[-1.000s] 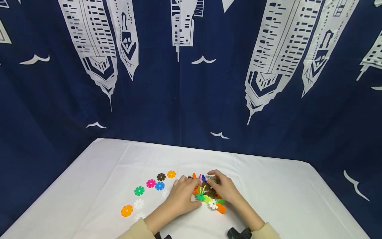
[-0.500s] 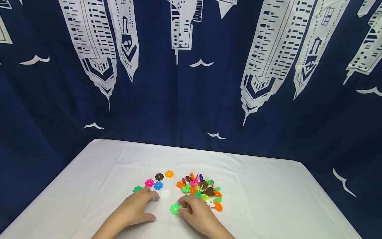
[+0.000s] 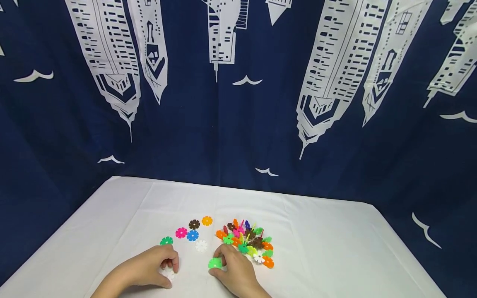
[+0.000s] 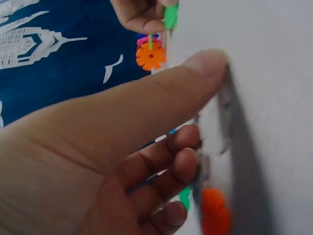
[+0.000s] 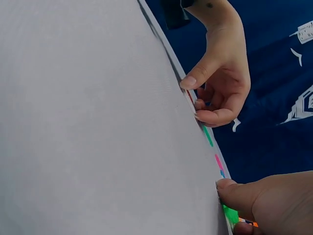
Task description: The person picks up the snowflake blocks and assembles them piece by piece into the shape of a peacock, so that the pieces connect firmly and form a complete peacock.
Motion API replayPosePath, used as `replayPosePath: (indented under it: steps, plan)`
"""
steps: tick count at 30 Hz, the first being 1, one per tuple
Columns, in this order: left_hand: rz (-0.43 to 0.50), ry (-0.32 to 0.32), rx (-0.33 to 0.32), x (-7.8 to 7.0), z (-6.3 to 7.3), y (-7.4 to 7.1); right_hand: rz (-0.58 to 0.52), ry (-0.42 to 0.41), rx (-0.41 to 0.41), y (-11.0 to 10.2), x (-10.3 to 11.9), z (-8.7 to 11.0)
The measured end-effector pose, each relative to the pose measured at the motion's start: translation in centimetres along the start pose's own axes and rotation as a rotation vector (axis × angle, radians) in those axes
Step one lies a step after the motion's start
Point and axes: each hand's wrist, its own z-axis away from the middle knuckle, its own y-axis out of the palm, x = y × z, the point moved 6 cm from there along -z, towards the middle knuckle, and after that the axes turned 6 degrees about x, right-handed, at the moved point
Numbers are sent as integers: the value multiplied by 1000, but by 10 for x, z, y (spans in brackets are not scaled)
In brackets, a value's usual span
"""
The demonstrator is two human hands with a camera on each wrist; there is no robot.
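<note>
My left hand (image 3: 147,267) is over a white notched disc (image 3: 167,273) lying on the table, thumb and fingers bent to either side of it. In the left wrist view, a gap shows between thumb and fingertips. Below those fingers lies an orange disc (image 4: 215,213), which the hand hides in the head view. My right hand (image 3: 236,271) pinches a bright green notched disc (image 3: 215,263) between thumb and fingers, close to the tabletop. The same green disc (image 5: 230,215) shows partly behind the thumb in the right wrist view.
A heap of colourful notched discs (image 3: 257,242) sits just beyond my right hand. Loose discs lie in a spread to the left: green (image 3: 166,241), pink (image 3: 181,232), blue (image 3: 192,235), brown (image 3: 194,224), orange (image 3: 207,220) and white (image 3: 201,246). A dark blue curtain hangs behind the white table (image 3: 316,240).
Both hands have left the heap and come down to the left. My right hand now holds the green disc in front of it. My left hand has gone to the white disc.
</note>
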Motion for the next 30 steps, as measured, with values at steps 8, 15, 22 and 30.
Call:
replayPosePath:
  steps: [8, 15, 22, 30]
  plan:
    - [-12, 31, -86, 3, 6, -22, 8, -22, -18, -6, 2, 0]
    - [73, -2, -247, 29, 2, -37, -41, -68, -58, -13, -7, 8]
    - [70, -81, -341, 51, 7, -40, -151, -90, -53, -8, -13, 8]
    - [2, -312, -476, 65, 3, -41, -172, -59, -5, -1, -11, 6]
